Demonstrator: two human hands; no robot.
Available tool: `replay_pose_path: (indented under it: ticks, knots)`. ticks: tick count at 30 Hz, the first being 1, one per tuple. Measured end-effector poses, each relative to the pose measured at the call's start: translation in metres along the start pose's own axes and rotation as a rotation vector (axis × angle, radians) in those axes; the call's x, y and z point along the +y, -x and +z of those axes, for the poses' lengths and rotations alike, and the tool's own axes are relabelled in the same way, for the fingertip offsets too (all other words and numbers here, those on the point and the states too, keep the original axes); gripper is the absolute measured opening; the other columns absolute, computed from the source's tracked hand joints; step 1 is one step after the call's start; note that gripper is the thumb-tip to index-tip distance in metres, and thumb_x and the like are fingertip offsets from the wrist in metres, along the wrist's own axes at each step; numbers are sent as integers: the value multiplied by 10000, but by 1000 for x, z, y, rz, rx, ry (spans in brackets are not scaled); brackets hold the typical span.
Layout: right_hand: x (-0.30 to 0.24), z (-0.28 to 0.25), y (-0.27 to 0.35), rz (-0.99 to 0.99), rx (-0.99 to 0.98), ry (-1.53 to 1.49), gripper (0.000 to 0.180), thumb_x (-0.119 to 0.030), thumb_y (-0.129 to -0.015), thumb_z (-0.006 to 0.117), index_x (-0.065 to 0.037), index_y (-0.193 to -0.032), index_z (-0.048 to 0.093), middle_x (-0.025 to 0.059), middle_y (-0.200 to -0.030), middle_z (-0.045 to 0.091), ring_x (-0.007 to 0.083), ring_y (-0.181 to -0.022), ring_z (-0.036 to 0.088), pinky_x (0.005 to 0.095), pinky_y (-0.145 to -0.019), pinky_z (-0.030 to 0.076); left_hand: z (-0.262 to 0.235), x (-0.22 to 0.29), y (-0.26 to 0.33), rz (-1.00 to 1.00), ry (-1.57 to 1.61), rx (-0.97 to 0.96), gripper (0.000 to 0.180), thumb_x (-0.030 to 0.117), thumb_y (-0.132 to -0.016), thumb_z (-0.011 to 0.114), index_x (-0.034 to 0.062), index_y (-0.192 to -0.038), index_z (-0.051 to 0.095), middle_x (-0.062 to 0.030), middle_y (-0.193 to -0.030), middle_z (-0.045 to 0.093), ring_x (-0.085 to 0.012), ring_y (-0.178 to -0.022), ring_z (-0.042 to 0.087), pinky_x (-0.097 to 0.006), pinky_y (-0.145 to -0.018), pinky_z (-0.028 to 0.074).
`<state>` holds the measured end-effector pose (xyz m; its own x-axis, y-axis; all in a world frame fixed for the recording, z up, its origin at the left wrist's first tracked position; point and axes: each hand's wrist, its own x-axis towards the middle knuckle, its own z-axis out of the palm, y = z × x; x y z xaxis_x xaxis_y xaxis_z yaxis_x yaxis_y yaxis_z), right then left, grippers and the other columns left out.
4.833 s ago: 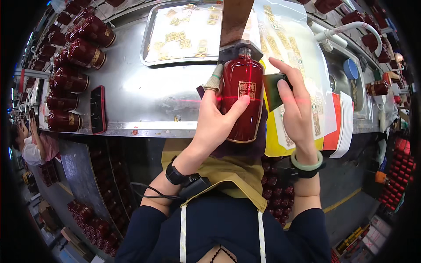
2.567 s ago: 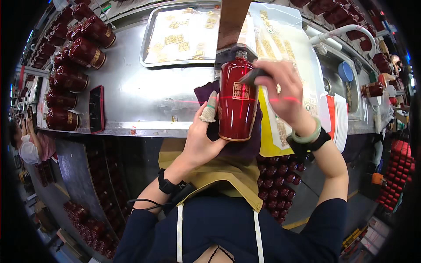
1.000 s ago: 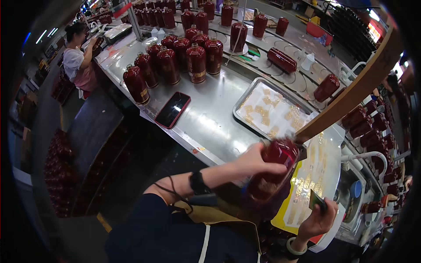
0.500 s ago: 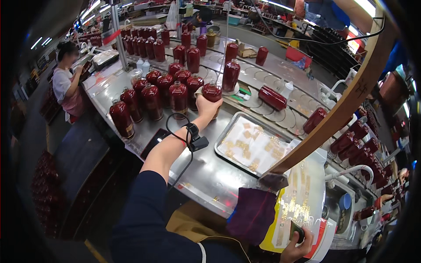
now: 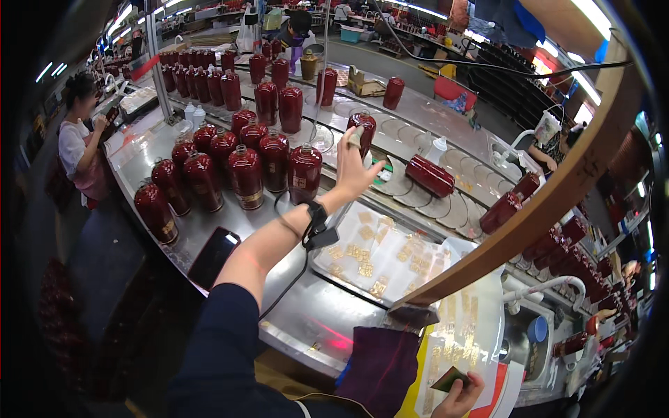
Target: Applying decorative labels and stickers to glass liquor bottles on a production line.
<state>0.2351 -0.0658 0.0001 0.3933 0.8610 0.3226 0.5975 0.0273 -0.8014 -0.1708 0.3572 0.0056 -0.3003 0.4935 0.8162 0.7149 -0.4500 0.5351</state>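
Observation:
My left hand (image 5: 356, 167) stretches forward over the bench with thumb and fingers spread. Its fingertips overlap a dark red glass bottle (image 5: 361, 125) standing on the conveyor; whether they touch it I cannot tell. A light tan covering shows on one finger. Just left of the wrist stands another red bottle (image 5: 304, 171), with gold marking, at the edge of a group of red bottles (image 5: 245, 177). Low at the right, my right hand (image 5: 461, 398) pinches a small flat dark green piece (image 5: 449, 379) above a sheet with gold stickers (image 5: 456, 327).
A metal tray (image 5: 327, 268) holds gold decals on white paper. A wooden post (image 5: 516, 230) slants across the right side. One red bottle (image 5: 429, 175) lies on the conveyor. A phone (image 5: 214, 258) rests at the bench edge. A person (image 5: 83, 150) works at far left.
My left hand has let go of a red bottle beside the group and moved to the bottle on the conveyor. The right hand keeps the green piece, now tilted flatter. The view has shifted.

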Motion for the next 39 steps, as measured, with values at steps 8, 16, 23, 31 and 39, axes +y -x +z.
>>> replay_pose_path:
  ticks: [8,16,23,31,39]
  knots:
    - [24,-10,-6,-64,-16,27,234,-68,-1097,470,31,-1275,585,88,-930,625,173,-778,575,322,-725,521,98,-81,-36,-622,-42,17,771,331,-572,979,-67,-1129,625,-258,-1089,719,-424,-1029,705,-466,-909,578]
    - [11,-10,4,77,-23,-16,225,-67,-1042,536,23,-1236,607,48,-871,589,141,-742,529,296,-652,455,88,-56,-26,-593,154,63,832,402,-585,973,-41,-1184,603,-192,-1071,739,-333,-980,741,-425,-874,594]
    - [-27,23,-2,135,-72,-80,190,-19,-890,766,-22,-1005,614,20,-881,516,143,-786,500,278,-702,405,-81,85,19,-798,1053,-315,472,287,-878,825,64,-1245,627,-50,-1086,699,-157,-951,694,-345,-851,582]
    - [-91,62,-2,-322,-546,-231,793,-159,-697,972,-29,-1352,545,161,-1239,620,277,-1084,600,376,-895,507,-196,219,157,-1259,1293,-669,527,402,-997,650,32,-1360,556,-116,-1126,711,-184,-944,727,-341,-812,621]
    - [-75,42,48,-189,-519,-337,1263,-179,-724,969,59,-1637,130,236,-1389,622,323,-1216,677,389,-1001,551,-179,289,240,-1432,1152,-680,552,497,-1086,482,18,-1325,618,-123,-1122,741,-182,-941,742,-329,-819,625]
